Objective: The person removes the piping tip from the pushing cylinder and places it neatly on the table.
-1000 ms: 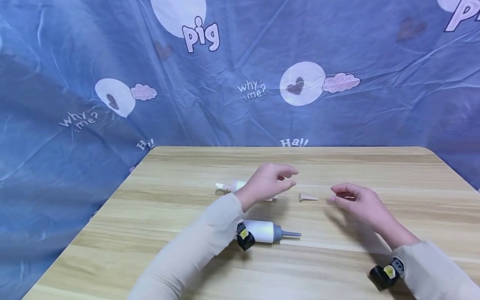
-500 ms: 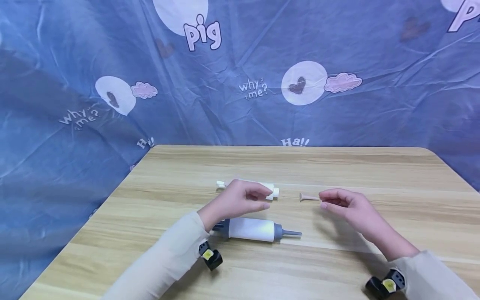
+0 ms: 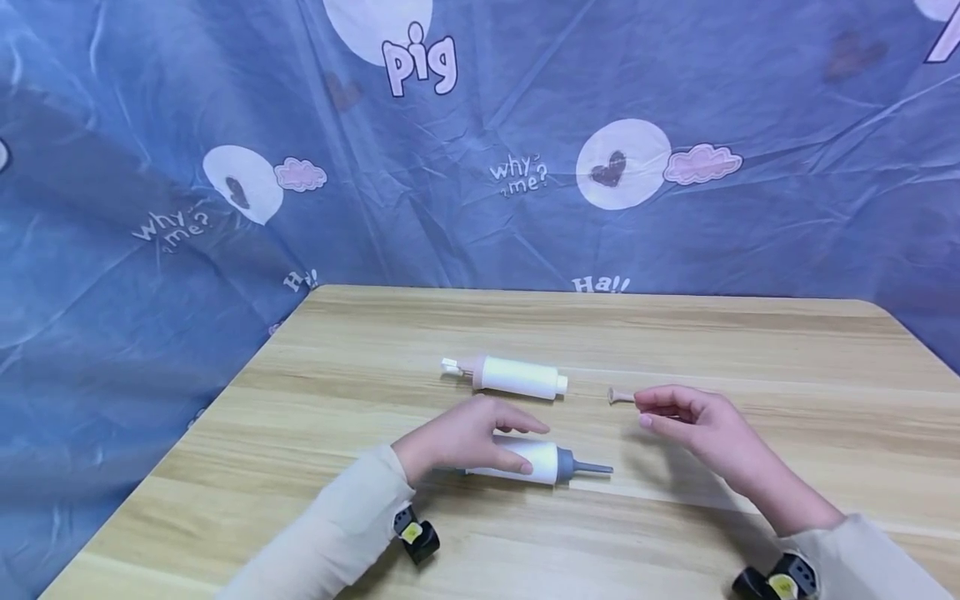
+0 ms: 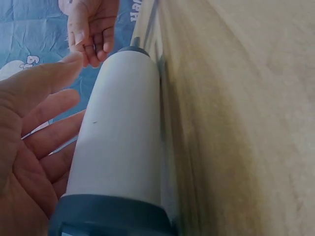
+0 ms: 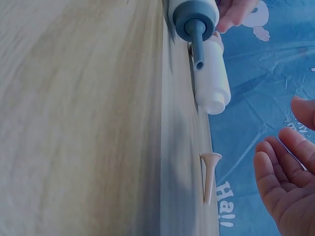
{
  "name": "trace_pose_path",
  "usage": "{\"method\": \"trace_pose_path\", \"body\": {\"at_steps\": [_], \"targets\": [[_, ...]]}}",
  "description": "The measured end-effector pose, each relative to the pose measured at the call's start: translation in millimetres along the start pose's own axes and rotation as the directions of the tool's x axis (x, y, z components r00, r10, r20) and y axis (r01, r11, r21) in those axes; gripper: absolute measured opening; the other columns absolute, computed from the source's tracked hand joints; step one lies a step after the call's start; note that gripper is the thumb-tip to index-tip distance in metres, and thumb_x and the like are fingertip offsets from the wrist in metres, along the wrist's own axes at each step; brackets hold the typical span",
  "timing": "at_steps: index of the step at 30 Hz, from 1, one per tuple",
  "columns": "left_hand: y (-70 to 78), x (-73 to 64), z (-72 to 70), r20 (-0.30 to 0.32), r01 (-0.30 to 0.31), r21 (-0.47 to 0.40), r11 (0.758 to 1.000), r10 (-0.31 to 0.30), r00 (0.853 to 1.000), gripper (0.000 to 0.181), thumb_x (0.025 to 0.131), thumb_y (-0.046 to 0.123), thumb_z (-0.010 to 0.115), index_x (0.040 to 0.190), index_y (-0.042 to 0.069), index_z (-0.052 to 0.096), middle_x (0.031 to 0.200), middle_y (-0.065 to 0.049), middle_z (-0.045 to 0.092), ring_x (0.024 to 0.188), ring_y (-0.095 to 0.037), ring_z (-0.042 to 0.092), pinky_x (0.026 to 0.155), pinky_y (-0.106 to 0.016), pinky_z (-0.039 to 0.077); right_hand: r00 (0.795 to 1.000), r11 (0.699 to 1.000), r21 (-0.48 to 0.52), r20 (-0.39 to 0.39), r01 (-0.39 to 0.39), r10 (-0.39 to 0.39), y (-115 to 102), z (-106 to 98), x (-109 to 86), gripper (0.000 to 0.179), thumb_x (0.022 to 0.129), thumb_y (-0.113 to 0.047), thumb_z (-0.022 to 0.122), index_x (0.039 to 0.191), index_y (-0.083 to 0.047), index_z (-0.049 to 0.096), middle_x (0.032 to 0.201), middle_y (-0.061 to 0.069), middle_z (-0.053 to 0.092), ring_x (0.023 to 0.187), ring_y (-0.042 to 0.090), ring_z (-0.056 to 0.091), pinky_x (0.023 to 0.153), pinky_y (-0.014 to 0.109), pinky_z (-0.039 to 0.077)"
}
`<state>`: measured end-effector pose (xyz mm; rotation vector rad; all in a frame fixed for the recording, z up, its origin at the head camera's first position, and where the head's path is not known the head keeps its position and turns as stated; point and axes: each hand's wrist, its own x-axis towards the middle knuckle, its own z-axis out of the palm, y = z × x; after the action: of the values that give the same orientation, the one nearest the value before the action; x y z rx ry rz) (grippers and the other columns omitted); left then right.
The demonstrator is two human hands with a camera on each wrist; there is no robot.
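Note:
My left hand (image 3: pixel 467 435) hovers over a white cylinder with a grey nozzle and end collar, an icing-syringe-like tool (image 3: pixel 543 461) lying on the table. In the left wrist view, the thumb and spread fingers are beside its white barrel (image 4: pixel 120 118), not wrapped round it. My right hand (image 3: pixel 693 421) is held above the table with bent fingers and nothing in them. A small pink cone-shaped nozzle (image 5: pixel 209 177) lies near its fingertips, apart from them in the right wrist view. In the head view those fingers cover the nozzle's narrow end.
Behind the left hand lies a second, similar white cylinder (image 3: pixel 519 377) with a pink collar and a white handle at its left end. All of it rests on a wooden table (image 3: pixel 375 333). A blue printed cloth (image 3: pixel 450 208) hangs behind the far edge.
My left hand has come back from over the pink-collared cylinder, leftward and nearer, to the grey-nozzled one. My right hand has shifted slightly left, toward the pink nozzle.

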<state>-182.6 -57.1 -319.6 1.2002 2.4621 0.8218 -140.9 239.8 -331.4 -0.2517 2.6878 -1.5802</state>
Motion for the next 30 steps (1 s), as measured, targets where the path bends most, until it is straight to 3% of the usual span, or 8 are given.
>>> {"method": "trace_pose_path", "body": {"at_steps": [4,11,16,22,30], "targets": [[-0.9,-0.2,4.0,0.010,-0.046,0.055,0.997,0.046,0.999,0.046,0.077,0.023,0.075,0.119,0.010,0.063,0.120,-0.002,0.063,0.111,-0.012,0.057,0.095,-0.019,0.042,1.000,1.000,0.003,0.000,-0.002,0.002,0,1,-0.9,0.037,0.087,-0.017,0.065,0.116,0.005,0.059,0.104,0.012,0.067,0.086,-0.003,0.059,0.072,0.017,0.049],[-1.6,0.0,7.0,0.020,-0.073,0.101,0.992,0.072,0.997,0.045,0.078,0.022,0.074,0.119,0.010,0.063,0.119,-0.003,0.064,0.110,-0.011,0.058,0.094,-0.018,0.042,1.000,1.000,0.013,-0.011,0.003,-0.003,1,3,-3.1,0.037,0.086,-0.017,0.065,0.115,0.006,0.059,0.105,0.008,0.067,0.087,-0.003,0.058,0.072,0.016,0.049],[-1.1,0.4,8.1,0.055,-0.067,0.167,0.984,0.059,0.997,0.050,0.077,0.024,0.075,0.123,0.013,0.061,0.122,-0.001,0.062,0.111,-0.011,0.057,0.095,-0.019,0.042,1.000,1.000,0.017,-0.019,0.008,-0.008,2,5,-4.3,0.036,0.085,-0.016,0.066,0.114,0.005,0.060,0.104,0.000,0.066,0.087,-0.003,0.057,0.073,0.016,0.048],[-3.1,1.0,9.8,0.124,-0.051,0.250,0.967,0.020,0.992,0.063,0.075,0.028,0.076,0.133,0.019,0.052,0.130,0.003,0.056,0.118,-0.009,0.052,0.100,-0.020,0.038,1.000,1.000,0.017,-0.017,0.014,-0.014,2,8,-5.2,0.034,0.085,-0.015,0.066,0.113,0.005,0.061,0.103,0.005,0.066,0.086,-0.002,0.058,0.072,0.016,0.048],[-2.5,1.0,10.0,0.139,-0.044,0.294,0.955,0.003,0.990,0.068,0.074,0.031,0.076,0.136,0.023,0.049,0.133,0.006,0.053,0.118,-0.009,0.052,0.099,-0.021,0.039,1.000,1.000,0.028,-0.010,0.006,-0.006,1,11,-5.8,0.034,0.085,-0.015,0.067,0.112,0.005,0.062,0.109,0.013,0.065,0.086,-0.003,0.058,0.073,0.016,0.049]]}}
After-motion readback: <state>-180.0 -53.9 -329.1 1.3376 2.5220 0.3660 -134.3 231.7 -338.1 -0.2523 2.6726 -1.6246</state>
